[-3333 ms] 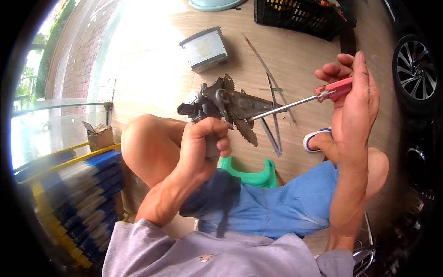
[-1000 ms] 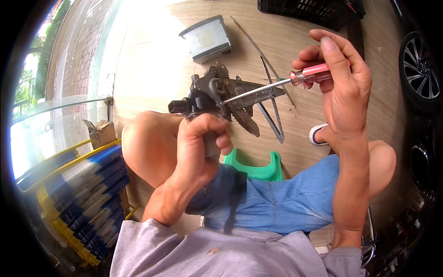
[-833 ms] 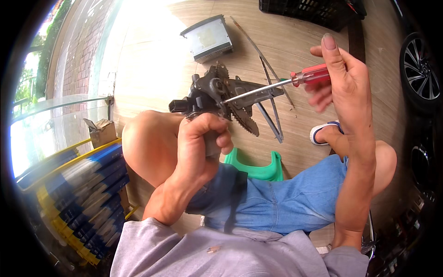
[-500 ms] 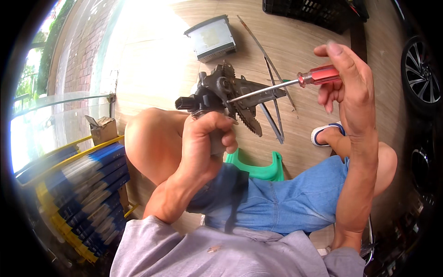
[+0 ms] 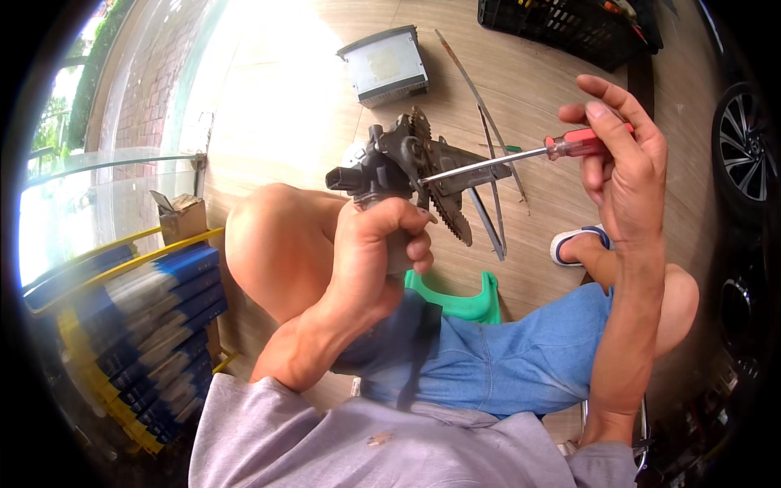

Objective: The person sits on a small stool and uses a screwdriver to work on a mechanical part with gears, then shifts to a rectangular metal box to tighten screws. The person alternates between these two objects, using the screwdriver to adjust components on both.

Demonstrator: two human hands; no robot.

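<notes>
Wooden floor boards [image 5: 561, 106] are shining in bright sun, and a person is sitting low on a green stool [image 5: 455, 297] with both knees up. At the far right a dark car wheel [image 5: 744, 159] is peeking in. At the left a tall stack of blue and yellow flat packs [image 5: 138, 325] is leaning, with a small open cardboard box [image 5: 181, 218] standing above it. Up top a black crate [image 5: 569, 24] is sitting near a grey flat metal box [image 5: 384, 65].

Over the left knee, the left hand [image 5: 378, 256] is wrapping tight around the bottom of a grey metal motor part with a toothed gear plate [image 5: 415, 167]. The right hand [image 5: 622, 167] is pinching the red handle of a screwdriver [image 5: 504, 159] with its fingers, half open. The tip is resting on the middle of the part.

I think the person is working at a screw. The next move is needing a steady hold and a straight push while the handle is turning, so the tip is not slipping off.

Long thin metal strips [image 5: 488, 163] are lying on the floor behind.
</notes>
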